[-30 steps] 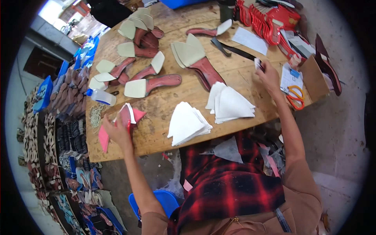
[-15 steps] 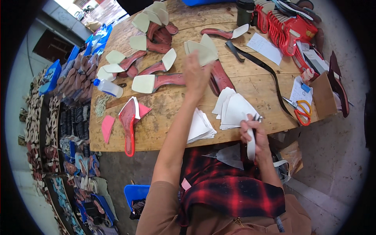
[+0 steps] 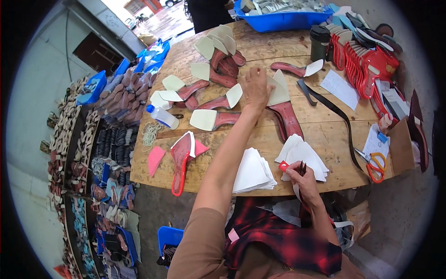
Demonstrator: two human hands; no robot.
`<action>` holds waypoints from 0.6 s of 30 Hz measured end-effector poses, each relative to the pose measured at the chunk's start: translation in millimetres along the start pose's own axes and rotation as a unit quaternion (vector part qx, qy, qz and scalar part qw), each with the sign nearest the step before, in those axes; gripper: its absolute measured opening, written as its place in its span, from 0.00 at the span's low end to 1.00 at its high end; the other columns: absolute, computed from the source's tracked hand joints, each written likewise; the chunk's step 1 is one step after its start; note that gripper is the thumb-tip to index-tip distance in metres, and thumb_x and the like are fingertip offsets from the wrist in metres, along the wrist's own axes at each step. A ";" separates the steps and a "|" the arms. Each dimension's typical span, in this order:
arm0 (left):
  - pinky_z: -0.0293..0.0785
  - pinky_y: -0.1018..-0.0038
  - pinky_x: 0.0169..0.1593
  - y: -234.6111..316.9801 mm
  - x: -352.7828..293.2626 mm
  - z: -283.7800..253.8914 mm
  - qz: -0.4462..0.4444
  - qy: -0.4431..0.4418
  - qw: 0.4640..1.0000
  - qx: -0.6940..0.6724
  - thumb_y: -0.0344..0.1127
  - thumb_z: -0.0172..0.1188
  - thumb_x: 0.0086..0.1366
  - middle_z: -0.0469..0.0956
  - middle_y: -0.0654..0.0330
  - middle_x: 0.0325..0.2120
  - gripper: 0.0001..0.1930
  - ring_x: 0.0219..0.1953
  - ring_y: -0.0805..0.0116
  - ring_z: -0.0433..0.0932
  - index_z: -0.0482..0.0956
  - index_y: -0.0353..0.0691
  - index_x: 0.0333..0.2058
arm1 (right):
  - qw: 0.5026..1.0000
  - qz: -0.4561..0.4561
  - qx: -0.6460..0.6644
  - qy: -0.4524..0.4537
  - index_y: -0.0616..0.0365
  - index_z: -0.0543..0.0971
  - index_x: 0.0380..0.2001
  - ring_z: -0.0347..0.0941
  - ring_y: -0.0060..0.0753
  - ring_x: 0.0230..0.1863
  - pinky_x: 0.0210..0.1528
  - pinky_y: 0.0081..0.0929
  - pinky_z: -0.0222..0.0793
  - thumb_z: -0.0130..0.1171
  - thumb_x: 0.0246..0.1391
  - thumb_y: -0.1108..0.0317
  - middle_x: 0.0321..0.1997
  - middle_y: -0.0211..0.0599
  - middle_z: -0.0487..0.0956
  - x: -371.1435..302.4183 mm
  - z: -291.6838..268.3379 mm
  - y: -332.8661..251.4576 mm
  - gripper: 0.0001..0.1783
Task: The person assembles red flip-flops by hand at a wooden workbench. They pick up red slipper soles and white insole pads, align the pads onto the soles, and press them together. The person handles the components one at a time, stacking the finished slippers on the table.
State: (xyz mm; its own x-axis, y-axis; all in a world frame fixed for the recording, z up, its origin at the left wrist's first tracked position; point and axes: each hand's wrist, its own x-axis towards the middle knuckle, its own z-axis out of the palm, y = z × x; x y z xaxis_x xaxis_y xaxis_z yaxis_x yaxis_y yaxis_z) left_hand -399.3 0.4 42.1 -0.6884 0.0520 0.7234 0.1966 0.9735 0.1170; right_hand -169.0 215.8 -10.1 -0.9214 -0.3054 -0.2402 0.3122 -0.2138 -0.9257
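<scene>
My left hand [image 3: 257, 90] is stretched over the table. Its fingers are apart, and its thumb is beside the cream toe pieces on a pile of dark-red shoe insoles [image 3: 289, 120]. My right hand [image 3: 303, 183] is closed at the table's front edge. In it are a dark pointed tool [image 3: 302, 167], which looks like tweezers or snips, and an insole with a red tip [image 3: 284, 165] and a white edge, partly hidden by the hand. A fan of white sheets [image 3: 304, 156] lies beyond that hand, and another white stack [image 3: 253, 172] is right of my left forearm.
More cream-tipped insoles [image 3: 227, 118] lie across the table. A red-edged insole [image 3: 180, 162], pink pieces [image 3: 156, 160] and a bottle [image 3: 162, 116] are on the left. To the right are a black strap [image 3: 332, 107], orange scissors [image 3: 375, 167], a cardboard box [image 3: 402, 146] and a dark cup [image 3: 319, 42].
The view has shifted, so the table sits further right and lower. In my right hand, the long white edge has swung down and a red tip now shows. My left hand remains by the insole pile.
</scene>
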 end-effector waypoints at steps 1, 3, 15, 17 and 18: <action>0.65 0.61 0.48 1.5 1.9 1.4 0.010 0.003 1.000 0.004 0.43 0.77 0.38 0.67 0.57 0.43 0.31 0.47 0.57 0.69 0.73 0.43 0.41 | 1.000 -0.002 0.004 0.002 0.59 0.77 0.36 0.62 0.12 0.24 0.27 0.14 0.57 0.63 0.55 0.70 0.24 0.19 0.70 0.7 -0.5 1.2 0.08; 0.68 0.62 0.46 -1.5 5.4 3.4 0.028 0.014 1.000 0.004 0.42 0.76 0.40 0.70 0.56 0.40 0.29 0.44 0.56 0.71 0.72 0.42 0.40 | 1.000 -0.009 0.013 0.004 0.60 0.78 0.40 0.62 0.12 0.24 0.28 0.14 0.58 0.63 0.55 0.70 0.24 0.19 0.70 1.4 0.1 3.0 0.10; 0.75 0.74 0.39 -71.0 27.2 37.9 -0.214 -0.187 0.898 -0.335 0.30 0.71 0.53 0.81 0.58 0.34 0.17 0.35 0.72 0.80 0.75 0.33 0.39 | 0.999 0.025 0.030 0.033 0.61 0.75 0.40 0.65 0.12 0.28 0.31 0.16 0.61 0.63 0.56 0.69 0.29 0.22 0.73 9.7 -7.0 1.5 0.11; 0.75 0.76 0.39 -59.0 22.5 34.3 -0.230 -0.176 0.871 -0.397 0.28 0.69 0.54 0.80 0.57 0.36 0.17 0.36 0.73 0.79 0.74 0.33 0.41 | 0.998 -0.019 0.048 0.033 0.60 0.74 0.36 0.67 0.14 0.28 0.30 0.18 0.62 0.60 0.58 0.68 0.28 0.24 0.73 10.3 -3.4 -15.7 0.08; 0.75 0.76 0.38 -50.7 21.5 26.2 -0.242 -0.163 0.860 -0.418 0.27 0.69 0.55 0.80 0.57 0.36 0.16 0.36 0.73 0.78 0.74 0.33 0.41 | 0.997 -0.050 0.004 0.056 0.60 0.75 0.36 0.65 0.13 0.27 0.29 0.17 0.61 0.58 0.59 0.68 0.29 0.24 0.74 15.1 -5.4 -21.4 0.07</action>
State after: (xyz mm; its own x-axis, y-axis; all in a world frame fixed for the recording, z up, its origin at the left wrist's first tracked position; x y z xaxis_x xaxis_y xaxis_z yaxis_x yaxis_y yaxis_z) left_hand -442.4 -42.0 33.8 -0.9632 -0.1217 0.2396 0.1721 0.4054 0.8978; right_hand -190.9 220.8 4.6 -0.9681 -0.1763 -0.1780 0.2184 -0.2455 -0.9445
